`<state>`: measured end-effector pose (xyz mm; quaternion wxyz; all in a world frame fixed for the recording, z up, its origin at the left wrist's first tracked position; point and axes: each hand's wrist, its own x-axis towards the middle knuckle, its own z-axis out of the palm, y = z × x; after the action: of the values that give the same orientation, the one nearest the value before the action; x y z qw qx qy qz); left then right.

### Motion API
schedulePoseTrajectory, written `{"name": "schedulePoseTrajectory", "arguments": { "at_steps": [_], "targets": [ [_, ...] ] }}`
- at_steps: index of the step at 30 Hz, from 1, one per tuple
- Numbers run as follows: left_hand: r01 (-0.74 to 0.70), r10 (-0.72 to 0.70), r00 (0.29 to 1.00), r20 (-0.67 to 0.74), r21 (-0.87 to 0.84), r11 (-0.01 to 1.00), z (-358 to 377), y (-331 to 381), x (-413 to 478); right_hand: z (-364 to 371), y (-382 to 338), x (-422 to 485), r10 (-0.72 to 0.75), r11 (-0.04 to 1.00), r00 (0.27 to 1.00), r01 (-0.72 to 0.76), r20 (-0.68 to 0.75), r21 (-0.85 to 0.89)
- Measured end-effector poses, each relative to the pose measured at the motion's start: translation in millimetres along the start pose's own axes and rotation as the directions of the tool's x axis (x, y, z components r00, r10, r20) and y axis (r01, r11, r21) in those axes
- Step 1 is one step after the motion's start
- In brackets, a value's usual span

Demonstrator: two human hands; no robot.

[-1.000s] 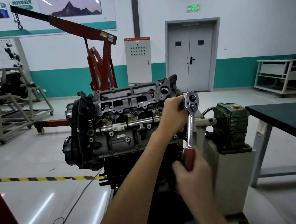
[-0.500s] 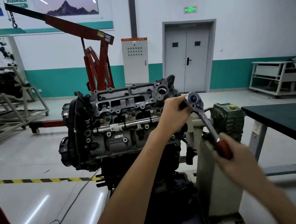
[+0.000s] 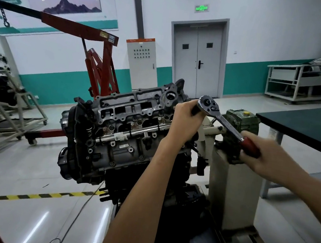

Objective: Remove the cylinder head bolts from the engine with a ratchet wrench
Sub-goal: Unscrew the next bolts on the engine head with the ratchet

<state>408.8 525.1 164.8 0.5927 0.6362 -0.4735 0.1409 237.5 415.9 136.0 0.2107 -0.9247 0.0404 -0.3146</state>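
your ratchet (image 3: 224, 123) had a polished chrome head and glossy handle; the engine (image 3: 129, 106) was dull, rough cast metal; the floor (image 3: 27, 216) shone glossy; the table (image 3: 309, 125) looked matt.

The engine (image 3: 118, 132), dark grey metal with its top exposed, sits tilted at frame centre. The chrome ratchet wrench (image 3: 221, 119) slants from its round head, at the engine's upper right end, down-right to a red handle.
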Motion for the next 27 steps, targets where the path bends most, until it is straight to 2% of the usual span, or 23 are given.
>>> {"name": "schedulePoseTrajectory", "arguments": {
  "at_steps": [2, 5, 8, 10, 11, 14, 17, 19, 21, 22, 24, 25, 27],
  "targets": [
    [0.011, -0.012, 1.0, -0.013, -0.023, 1.0, -1, 1, -2, 2, 0, 2, -0.007, 1.0, 1.0, 0.007, -0.025, 0.006],
    [0.018, -0.018, 1.0, 0.002, -0.026, 1.0, -4, -1, -4, 50, -24, -17, 0.176, 0.954, 0.977, -0.139, -0.119, 0.266],
    [0.047, -0.047, 0.998, -0.03, -0.018, 0.999, -3, -3, -2, 105, -71, -23, 0.356, 0.807, 0.91, -0.185, -0.212, 0.561],
    [0.063, -0.064, 0.997, -0.037, -0.026, 0.998, -4, -5, -2, 124, -94, -17, 0.379, 0.695, 0.905, -0.141, -0.192, 0.705],
    [0.065, -0.065, 0.997, -0.032, -0.024, 0.998, -6, -5, -3, 124, -96, -17, 0.367, 0.686, 0.914, -0.139, -0.175, 0.714],
    [0.057, -0.058, 0.998, -0.03, -0.018, 0.998, -8, -2, -3, 90, -58, -19, 0.242, 0.843, 0.965, -0.156, -0.104, 0.514],
    [0.077, -0.077, 0.997, 0.01, -0.013, 0.997, -7, 3, -2, 26, -13, -9, 0.031, 0.985, 0.999, -0.035, 0.025, 0.168],
    [0.071, -0.071, 0.997, 0.011, 0.0, 0.997, -6, 3, -2, -4, -2, 5, -0.042, 0.999, 0.999, 0.042, 0.029, -0.009],
    [0.05, -0.05, 0.999, -0.011, 0.003, 0.999, -6, 4, -4, -2, 0, 6, -0.053, 0.998, 0.998, 0.052, -0.025, -0.025],
    [0.039, -0.039, 0.999, -0.02, 0.003, 0.999, -5, 4, -4, 10, -3, 0, -0.012, 1.0, 0.998, 0.014, -0.068, 0.022],
    [0.025, -0.025, 0.999, -0.028, -0.003, 1.0, -3, 1, -6, 52, -26, -19, 0.188, 0.953, 0.973, -0.148, -0.134, 0.263],
    [0.021, -0.021, 0.999, -0.041, -0.01, 1.0, -1, 0, -6, 76, -43, -25, 0.277, 0.896, 0.948, -0.194, -0.16, 0.399],
    [-0.002, -0.001, 0.997, -0.072, -0.033, 0.999, 0, -2, -5, 111, -77, -23, 0.376, 0.758, 0.907, -0.185, -0.188, 0.625]
  ]
}}
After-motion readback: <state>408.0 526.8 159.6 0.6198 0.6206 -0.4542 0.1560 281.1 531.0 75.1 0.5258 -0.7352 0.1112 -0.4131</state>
